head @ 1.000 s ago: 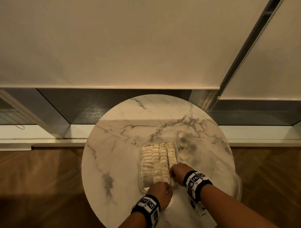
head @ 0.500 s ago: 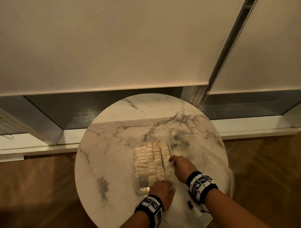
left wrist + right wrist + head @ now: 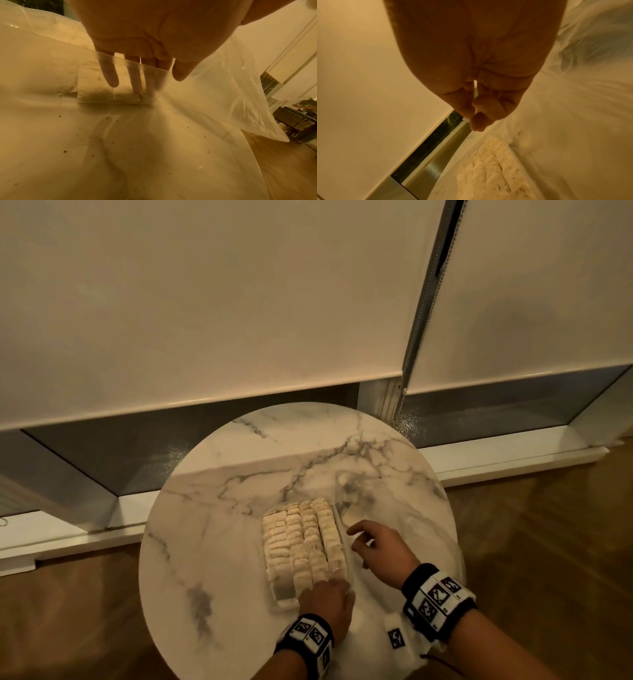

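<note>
The marble table (image 3: 212, 542) is running off the head view's bottom edge. The clear plastic bag (image 3: 240, 97) is barely showing from above and reading plainly only at the left wrist. The left hand (image 3: 327, 602) is covering the near end of the tray (image 3: 128, 63), mid-table, with straight fingers (image 3: 111, 78) touching the sachets (image 3: 301, 542). The right hand (image 3: 383, 549) is hovering just beside, loosely curled, gripping nothing.
</note>
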`<act>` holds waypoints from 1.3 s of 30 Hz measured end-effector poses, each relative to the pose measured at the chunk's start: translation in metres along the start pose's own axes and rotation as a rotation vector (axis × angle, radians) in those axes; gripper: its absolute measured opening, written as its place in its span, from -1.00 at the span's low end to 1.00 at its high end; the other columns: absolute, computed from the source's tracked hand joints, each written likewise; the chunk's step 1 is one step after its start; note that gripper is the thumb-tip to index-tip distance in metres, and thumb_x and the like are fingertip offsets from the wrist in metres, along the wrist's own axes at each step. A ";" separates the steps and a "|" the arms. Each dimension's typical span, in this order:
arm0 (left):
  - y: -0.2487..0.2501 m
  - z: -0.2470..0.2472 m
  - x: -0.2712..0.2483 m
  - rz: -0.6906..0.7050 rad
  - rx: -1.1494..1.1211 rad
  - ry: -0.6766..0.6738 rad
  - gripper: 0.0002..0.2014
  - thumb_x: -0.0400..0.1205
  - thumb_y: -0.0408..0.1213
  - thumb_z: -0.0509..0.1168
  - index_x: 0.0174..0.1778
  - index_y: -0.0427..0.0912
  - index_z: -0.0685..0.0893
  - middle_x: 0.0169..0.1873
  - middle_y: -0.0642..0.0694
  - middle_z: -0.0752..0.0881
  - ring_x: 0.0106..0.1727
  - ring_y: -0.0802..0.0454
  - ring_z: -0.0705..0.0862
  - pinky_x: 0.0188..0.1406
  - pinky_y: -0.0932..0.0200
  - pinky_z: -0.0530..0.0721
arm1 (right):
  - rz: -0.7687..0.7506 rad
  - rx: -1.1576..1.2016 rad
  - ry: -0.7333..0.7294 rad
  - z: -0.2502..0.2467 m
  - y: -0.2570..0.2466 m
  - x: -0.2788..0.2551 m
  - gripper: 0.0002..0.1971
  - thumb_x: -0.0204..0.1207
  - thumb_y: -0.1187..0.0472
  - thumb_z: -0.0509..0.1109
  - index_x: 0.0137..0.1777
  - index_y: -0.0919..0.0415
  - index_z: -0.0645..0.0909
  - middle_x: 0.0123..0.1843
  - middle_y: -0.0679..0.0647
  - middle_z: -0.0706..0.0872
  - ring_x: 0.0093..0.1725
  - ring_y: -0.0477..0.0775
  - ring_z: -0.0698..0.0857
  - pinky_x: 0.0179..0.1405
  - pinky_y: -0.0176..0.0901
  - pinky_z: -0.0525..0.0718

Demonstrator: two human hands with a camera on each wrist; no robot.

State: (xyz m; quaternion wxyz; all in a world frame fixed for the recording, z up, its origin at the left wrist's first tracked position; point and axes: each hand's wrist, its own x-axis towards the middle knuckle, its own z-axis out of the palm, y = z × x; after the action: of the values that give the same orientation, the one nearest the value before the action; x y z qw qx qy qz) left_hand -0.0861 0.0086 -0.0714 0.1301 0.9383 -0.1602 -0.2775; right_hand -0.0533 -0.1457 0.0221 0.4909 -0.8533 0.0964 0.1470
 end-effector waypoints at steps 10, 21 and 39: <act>0.014 0.008 -0.006 -0.074 -0.248 0.244 -0.71 0.60 0.13 0.11 0.13 0.15 0.60 0.05 0.13 0.67 0.08 0.11 0.63 0.18 0.05 0.63 | -0.097 0.378 0.022 -0.061 -0.004 -0.037 -0.84 0.57 0.42 0.39 0.07 0.21 0.71 -0.11 0.29 0.75 -0.36 0.11 0.73 -0.53 -0.13 0.62; 0.094 -0.038 -0.013 0.338 -0.484 0.387 -0.75 0.58 0.22 0.27 0.17 0.44 0.60 0.58 0.23 0.15 0.50 0.25 0.29 0.44 0.21 0.37 | 0.214 0.069 -0.084 -0.109 0.060 -0.040 -0.63 0.44 0.50 0.17 -0.18 0.24 0.83 -0.16 0.13 0.85 -0.13 0.08 0.83 -0.09 -0.06 0.78; 0.125 -0.109 -0.011 0.251 0.031 0.432 -0.45 0.53 -0.56 0.20 0.38 0.05 0.56 0.32 0.08 0.55 0.30 0.03 0.59 0.17 0.20 0.61 | 0.253 0.430 -0.046 -0.062 0.073 0.024 -0.65 0.55 0.60 0.26 0.31 0.47 0.62 -0.01 0.17 0.70 -0.09 0.07 0.66 -0.14 -0.10 0.63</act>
State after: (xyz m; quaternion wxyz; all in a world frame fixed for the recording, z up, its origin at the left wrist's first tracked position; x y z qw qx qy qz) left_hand -0.0618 -0.0846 0.0634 0.1806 0.9504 -0.2483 -0.0496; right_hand -0.0433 -0.2364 -0.0158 0.6408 -0.7068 0.2205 0.2029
